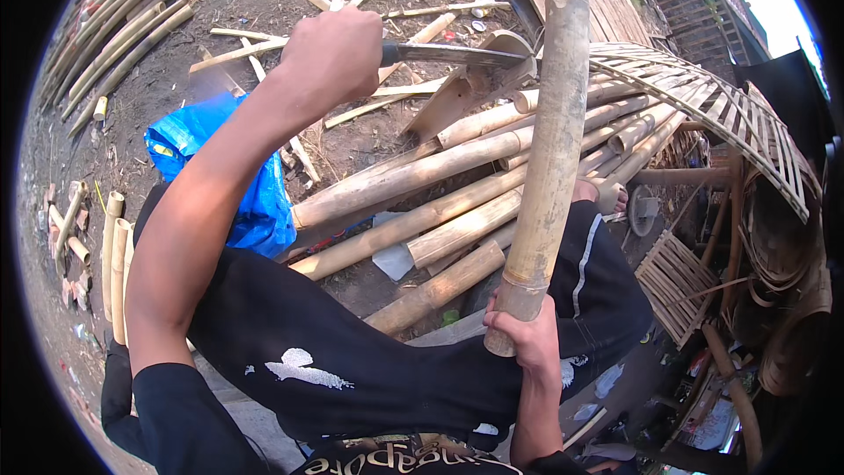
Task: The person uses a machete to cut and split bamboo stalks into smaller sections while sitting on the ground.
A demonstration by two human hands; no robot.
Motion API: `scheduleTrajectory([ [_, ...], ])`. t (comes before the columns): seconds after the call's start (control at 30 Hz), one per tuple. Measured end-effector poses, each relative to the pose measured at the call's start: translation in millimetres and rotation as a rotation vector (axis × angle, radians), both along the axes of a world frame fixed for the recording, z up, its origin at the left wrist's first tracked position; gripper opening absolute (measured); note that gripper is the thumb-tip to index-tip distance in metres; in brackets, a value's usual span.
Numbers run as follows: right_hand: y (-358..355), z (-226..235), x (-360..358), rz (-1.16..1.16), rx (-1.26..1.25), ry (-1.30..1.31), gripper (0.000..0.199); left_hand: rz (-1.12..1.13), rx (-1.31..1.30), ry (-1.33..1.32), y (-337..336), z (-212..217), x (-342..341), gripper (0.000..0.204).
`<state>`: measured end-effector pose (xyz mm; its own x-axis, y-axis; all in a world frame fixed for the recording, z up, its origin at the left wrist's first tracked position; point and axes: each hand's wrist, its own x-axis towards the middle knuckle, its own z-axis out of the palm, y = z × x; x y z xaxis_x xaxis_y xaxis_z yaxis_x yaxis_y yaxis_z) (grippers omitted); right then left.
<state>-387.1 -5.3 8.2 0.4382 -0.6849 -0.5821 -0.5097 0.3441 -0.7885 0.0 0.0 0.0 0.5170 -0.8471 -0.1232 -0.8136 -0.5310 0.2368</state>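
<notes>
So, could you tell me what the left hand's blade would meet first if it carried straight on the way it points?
Most likely the upright bamboo pole held by the right hand; the left hand's knife tip seems to reach it already, though depth is unclear.

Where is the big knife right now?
In the head view, the long metal knife blade is at top centre, held by the left hand, its tip at the upright tan bamboo pole gripped by the right hand.

Left hand (332, 53) raised, gripped around a long knife (457, 54), blade against an upright bamboo pole (552, 149), right hand (526, 334) clasping the pole's lower end, bamboo stalks (422, 202) piled on dirt ground (176, 88), blue plastic bag (255, 193) beside them, woven bamboo panel (703, 105) at right
</notes>
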Motion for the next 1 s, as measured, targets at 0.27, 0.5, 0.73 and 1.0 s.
scheduleTrajectory([
  [0.27,-34,132,2,-0.223,-0.675,-0.432,0.061,-0.039,-0.039,-0.019,0,13,4,0.022],
  [0.5,-89,174,-1,-0.369,-1.18,-0.727,0.035,-0.05,-0.119,-0.129,8,1,-1,0.02],
  [0.73,-32,7,37,0.039,0.04,-0.133,0.039,-0.021,-0.064,-0.123,8,9,-3,0.022],
  [1.0,-38,123,34,-0.117,-0.42,-0.391,0.059,0.008,-0.085,-0.079,11,9,2,0.023],
])
